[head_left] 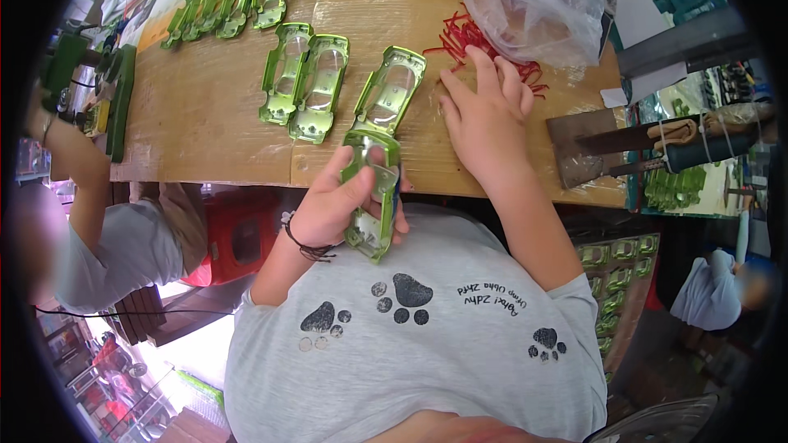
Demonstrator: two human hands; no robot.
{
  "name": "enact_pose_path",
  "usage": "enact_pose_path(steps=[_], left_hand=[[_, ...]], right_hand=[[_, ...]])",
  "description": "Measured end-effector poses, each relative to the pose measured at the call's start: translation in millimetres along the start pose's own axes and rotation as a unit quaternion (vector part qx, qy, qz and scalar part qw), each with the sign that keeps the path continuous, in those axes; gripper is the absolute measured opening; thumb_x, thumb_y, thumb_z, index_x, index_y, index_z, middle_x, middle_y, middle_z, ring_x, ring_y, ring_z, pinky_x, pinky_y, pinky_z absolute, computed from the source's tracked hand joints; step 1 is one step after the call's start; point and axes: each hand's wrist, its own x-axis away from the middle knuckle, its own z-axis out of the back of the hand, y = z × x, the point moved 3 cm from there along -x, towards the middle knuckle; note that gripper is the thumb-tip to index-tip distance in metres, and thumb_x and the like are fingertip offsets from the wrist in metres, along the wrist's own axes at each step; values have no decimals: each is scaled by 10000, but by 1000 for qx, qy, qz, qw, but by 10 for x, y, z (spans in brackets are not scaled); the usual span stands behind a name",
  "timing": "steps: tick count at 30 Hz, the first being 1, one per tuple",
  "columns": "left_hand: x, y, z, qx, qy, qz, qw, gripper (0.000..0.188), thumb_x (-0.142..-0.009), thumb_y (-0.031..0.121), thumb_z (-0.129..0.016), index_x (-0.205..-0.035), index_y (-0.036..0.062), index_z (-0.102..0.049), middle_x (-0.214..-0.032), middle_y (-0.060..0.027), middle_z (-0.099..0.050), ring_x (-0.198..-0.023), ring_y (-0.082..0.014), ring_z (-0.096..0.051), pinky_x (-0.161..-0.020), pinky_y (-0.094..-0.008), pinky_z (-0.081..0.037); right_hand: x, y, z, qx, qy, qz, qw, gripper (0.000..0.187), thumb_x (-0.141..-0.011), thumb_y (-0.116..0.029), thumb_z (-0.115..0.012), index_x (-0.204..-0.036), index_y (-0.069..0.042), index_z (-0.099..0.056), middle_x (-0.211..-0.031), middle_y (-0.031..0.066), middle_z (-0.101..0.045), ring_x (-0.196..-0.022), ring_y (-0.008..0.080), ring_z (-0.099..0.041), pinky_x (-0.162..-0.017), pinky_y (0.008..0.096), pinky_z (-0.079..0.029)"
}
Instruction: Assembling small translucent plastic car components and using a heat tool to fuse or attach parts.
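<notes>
My left hand (332,201) grips a green toy car body shell (371,230) with clear window plastic, holding it upright off the table's front edge. Another green shell (390,94) lies on the table just beyond it, its underside up. My right hand (488,111) is stretched over the table with its fingers apart. Its fingertips are at the near edge of a heap of short red wires (460,37), and nothing shows between them. Two more shells (320,82) lie side by side to the left of the nearest one.
A row of several green shells (234,2) lies at the far left of the table (205,115). Clear plastic bag (533,0) covers part of the wires. A dark metal fixture (587,152) stands at the right edge. A co-worker's arm (78,164) is at the left, beside a red stool (238,234).
</notes>
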Motion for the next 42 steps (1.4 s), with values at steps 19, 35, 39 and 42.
enact_pose_path(steps=[19, 35, 39, 42], left_hand=[[-230, 96, -701, -612, -136, -169, 761, 824, -621, 132, -845, -1328, 27, -434, -1168, -152, -606, -998, -341, -628, -839, -375, -518], [-390, 2, -839, -691, -134, -340, 623, 749, -526, 42, -830, -1176, 60, -459, -1192, -127, -648, -942, -322, -652, -772, -383, -529], [-398, -13, -829, -689, -126, -347, 623, 735, -529, 44, -828, -1174, 56, -478, -1189, -119, -649, -936, -317, -650, -769, -385, -528], [-402, -27, -826, -707, -107, -294, 634, 725, -543, 47, -823, -1186, 53, -488, -1183, -111, -650, -944, -316, -646, -773, -388, -528]], right_hand=[[741, 261, 676, -355, 78, -97, 926, 208, -748, 41, -704, -936, 0, -626, -864, 120, -602, -754, 281, -592, -688, 352, -484], [884, 201, 930, -281, 166, 79, 942, 307, -677, 110, -722, -958, -13, -699, -809, 73, -602, -708, 232, -565, -628, 317, -443], [901, 224, 932, -296, 142, 76, 941, 298, -693, 101, -716, -970, -3, -692, -814, 76, -599, -706, 237, -560, -626, 320, -440], [911, 236, 927, -308, 118, 71, 941, 273, -719, 93, -703, -976, 1, -687, -819, 86, -597, -698, 238, -556, -618, 321, -440]])
